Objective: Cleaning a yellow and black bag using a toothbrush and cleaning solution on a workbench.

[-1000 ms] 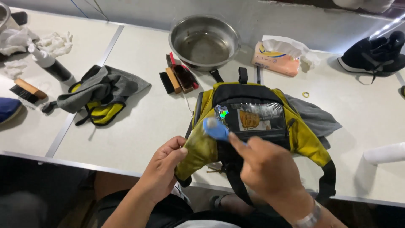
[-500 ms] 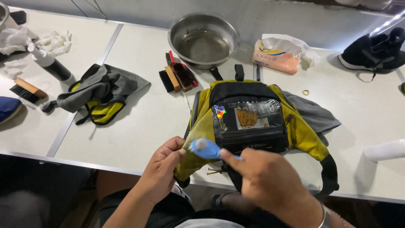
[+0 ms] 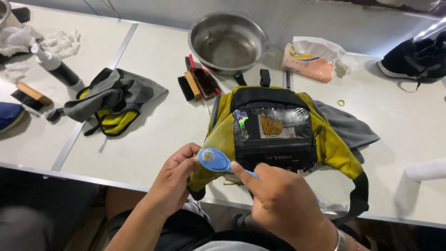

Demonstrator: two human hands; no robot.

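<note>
A small blue oval tool [image 3: 214, 159] with a pale round pad on its face is held between both hands at the table's near edge. My left hand [image 3: 173, 183] pinches its left end with thumb and fingers. My right hand [image 3: 281, 203] grips its thin blue handle, forefinger stretched along it. Just behind lies a yellow and black bag [image 3: 274, 130] with a clear front pocket that shows a card inside. The bag's near corner hangs over the edge, under the tool.
A steel bowl [image 3: 228, 42] stands at the back, with brushes [image 3: 199, 83] beside it. A grey and yellow cloth bag [image 3: 109, 100] lies to the left, and a tissue pack [image 3: 308, 62] and a black shoe [image 3: 416, 60] at the right. White rags and a bottle [image 3: 58, 69] sit far left.
The blue tool has come down from in front of the bag's pocket to the near edge. Both hands moved toward me, and the left hand now pinches the tool's end.
</note>
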